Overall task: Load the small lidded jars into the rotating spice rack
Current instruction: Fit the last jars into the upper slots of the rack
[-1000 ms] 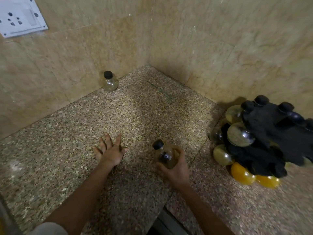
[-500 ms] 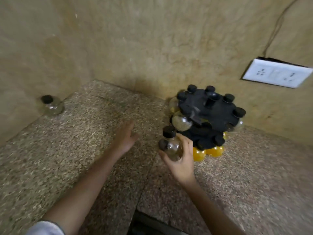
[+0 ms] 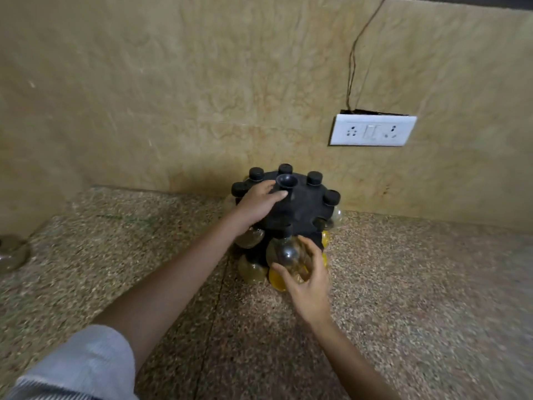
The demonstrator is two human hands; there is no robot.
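Corner w/ beige tiled wall behind, speckled stone table below. View blurry at the edges.

R hand: fingers and thumb curled round a small clear jar, gripping it from below and the side. The jar is upright, its black lid right up against the near edge of the rack's top disc. Can't tell if it's seated in a slot.

L hand: lies flat on top of the black spice rack, fingers fairly straight, not curled round anything, tips next to the centre knob.

The rack stands on the table close to the wall. Black-lidded jars ring its top tier; more round jars sit lower, some w/ yellow stuff inside, just beside the R hand.

One more clear jar stands on the table at the far L edge, well apart from the rack, cut off by the frame.

White socket plate is on the wall up and R of the rack, w/ a thin wire running up from it. Grey sleeve on the L arm, bottom L.
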